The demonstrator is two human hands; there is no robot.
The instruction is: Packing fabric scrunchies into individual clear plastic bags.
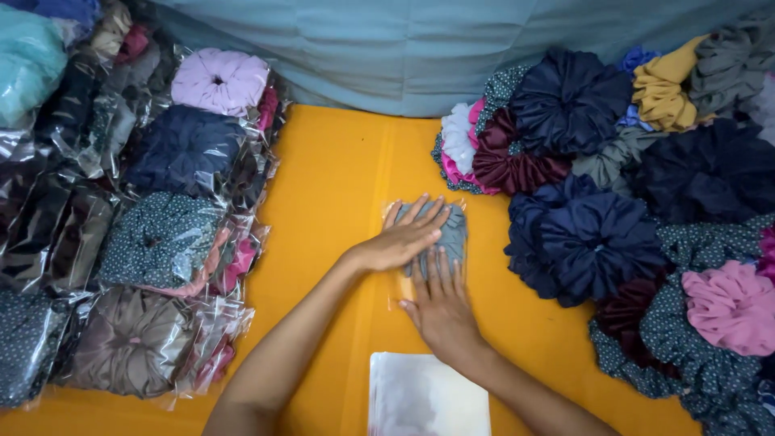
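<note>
Grey scrunchie (449,234) under left hand (401,238); right hand (440,305) touches its near edge.

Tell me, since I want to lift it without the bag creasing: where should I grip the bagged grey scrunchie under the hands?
Probably by the clear bag's near edge, which sticks out flat past the grey scrunchie towards the person. Come from that near side, low along the orange table; the left hand and right hand already press the bulky middle flat.
</note>
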